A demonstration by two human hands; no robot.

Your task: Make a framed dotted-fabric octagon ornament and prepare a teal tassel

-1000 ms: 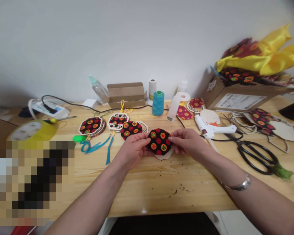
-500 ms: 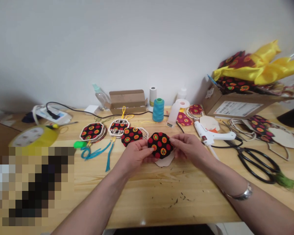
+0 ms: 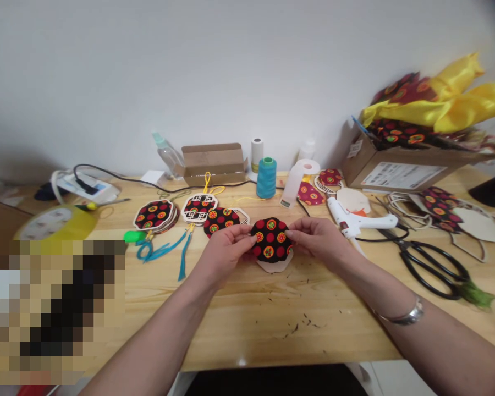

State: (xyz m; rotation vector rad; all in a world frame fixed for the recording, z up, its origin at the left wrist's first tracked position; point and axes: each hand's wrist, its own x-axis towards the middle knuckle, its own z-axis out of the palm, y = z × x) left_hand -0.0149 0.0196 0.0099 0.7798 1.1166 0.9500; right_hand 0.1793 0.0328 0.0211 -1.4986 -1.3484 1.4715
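Between my two hands is a scallop-edged fabric piece [image 3: 271, 240], black with red dots and bright flowers. My left hand [image 3: 230, 247] pinches its left edge, and my right hand [image 3: 313, 236] grips the right edge with thumb and fingers. Below it a pale shaped panel [image 3: 275, 266] shows at the bottom; whether it touches the fabric I cannot tell. Just behind my left hand lies another flowered fabric piece [image 3: 221, 221] beside a pale lattice frame. Farther left are a framed lattice ornament [image 3: 200, 209] with a blue tassel and a stack of fabric-covered pieces [image 3: 155, 215].
A white glue gun [image 3: 361, 220] and black-handled scissors [image 3: 435, 268] lie to the right. Behind stand a blue thread spool [image 3: 266, 179], a pale bottle [image 3: 292, 186] and an open small box [image 3: 213, 170]. A large carton [image 3: 400, 170] holds fabrics. Dark scraps dot the table [image 3: 239, 330].
The fabric piece has turned in my hands, so its flowers sit differently. Both hands keep hold of its edges. The view has shifted slightly.
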